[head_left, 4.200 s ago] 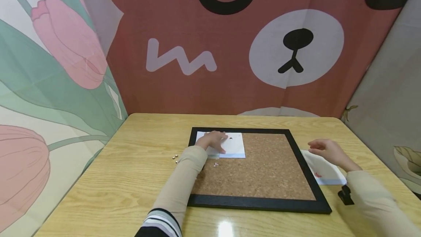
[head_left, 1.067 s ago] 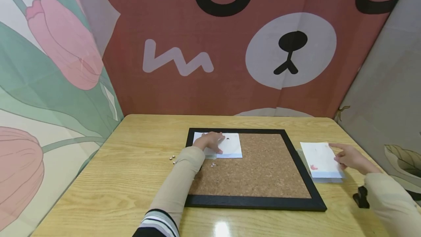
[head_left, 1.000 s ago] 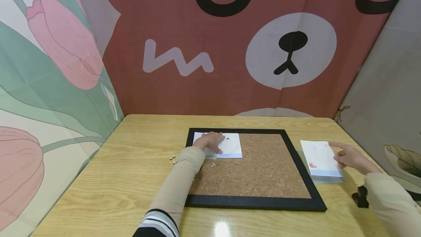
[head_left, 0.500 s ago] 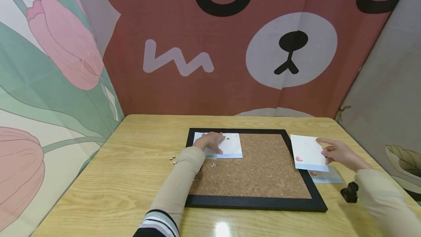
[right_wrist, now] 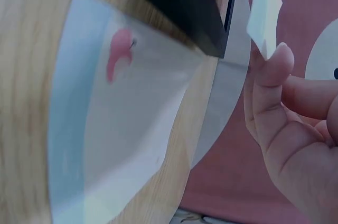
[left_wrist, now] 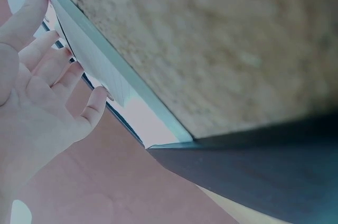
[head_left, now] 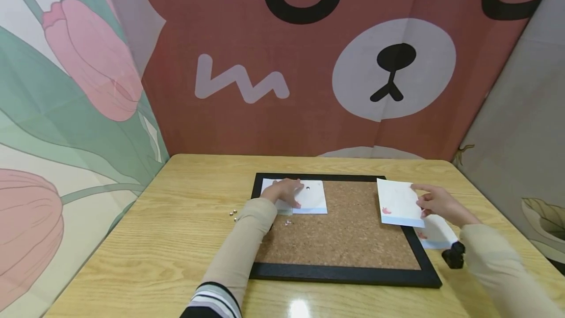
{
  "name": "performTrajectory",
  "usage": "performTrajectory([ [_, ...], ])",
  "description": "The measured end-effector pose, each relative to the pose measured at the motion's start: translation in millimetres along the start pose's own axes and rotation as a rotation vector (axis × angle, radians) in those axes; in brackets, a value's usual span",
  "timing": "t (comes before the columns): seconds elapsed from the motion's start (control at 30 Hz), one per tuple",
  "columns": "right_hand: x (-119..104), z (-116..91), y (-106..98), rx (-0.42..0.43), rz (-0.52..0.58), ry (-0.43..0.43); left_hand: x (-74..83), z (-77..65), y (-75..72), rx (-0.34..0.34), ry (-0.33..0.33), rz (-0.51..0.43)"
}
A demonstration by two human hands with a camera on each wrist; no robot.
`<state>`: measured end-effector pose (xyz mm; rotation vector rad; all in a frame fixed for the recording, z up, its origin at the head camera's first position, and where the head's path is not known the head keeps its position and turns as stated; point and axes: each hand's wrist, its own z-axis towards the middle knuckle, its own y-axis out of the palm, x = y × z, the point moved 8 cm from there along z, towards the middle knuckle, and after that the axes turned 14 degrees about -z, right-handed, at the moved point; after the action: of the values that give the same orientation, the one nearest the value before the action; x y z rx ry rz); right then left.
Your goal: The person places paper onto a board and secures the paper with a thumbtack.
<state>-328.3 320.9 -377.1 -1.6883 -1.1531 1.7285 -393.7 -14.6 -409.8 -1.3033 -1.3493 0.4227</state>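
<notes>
In the head view my right hand (head_left: 441, 203) pinches the right edge of a white note sheet (head_left: 399, 202) with a blue bottom strip and small pink print. The sheet hangs over the right side of a black-framed corkboard (head_left: 344, 239). The right wrist view shows its edge (right_wrist: 264, 12) at the thumb tip. My left hand (head_left: 282, 190) rests with fingers spread over the note sheets (head_left: 315, 200) at the board's upper left, covering part of them. One of these sheets bears a small silver pin (head_left: 307, 188). The left wrist view has the left hand (left_wrist: 47, 86) with fingers loosely extended beside the sheets.
Another printed sheet (head_left: 439, 233) lies on the table, right of the board. Several small shiny metal pins (head_left: 233, 213) lie left of the board. Little clear bits (head_left: 288, 222) sit on the cork below the left sheets. A printed cloth (head_left: 243, 126) stands behind the table.
My right hand took a sheet off those at the right and carried it left over the board's right edge, uncovering another sheet. The left hand stayed on the pinned sheets.
</notes>
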Motion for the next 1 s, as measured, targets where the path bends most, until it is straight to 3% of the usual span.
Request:
performTrajectory([
  [0.27, -13, 15, 8, -0.008, 0.036, 0.011, 1.1, -1.6, -0.7, 0.002, 0.001, 0.004],
  [0.53, -27, 26, 18, -0.008, 0.061, -0.030, 1.0, -1.8, 0.7, -0.002, -0.005, 0.004],
  [1.0, -40, 44, 30, -0.068, 0.156, -0.034, 0.0, -1.5, 0.9, -0.011, -0.004, 0.018],
])
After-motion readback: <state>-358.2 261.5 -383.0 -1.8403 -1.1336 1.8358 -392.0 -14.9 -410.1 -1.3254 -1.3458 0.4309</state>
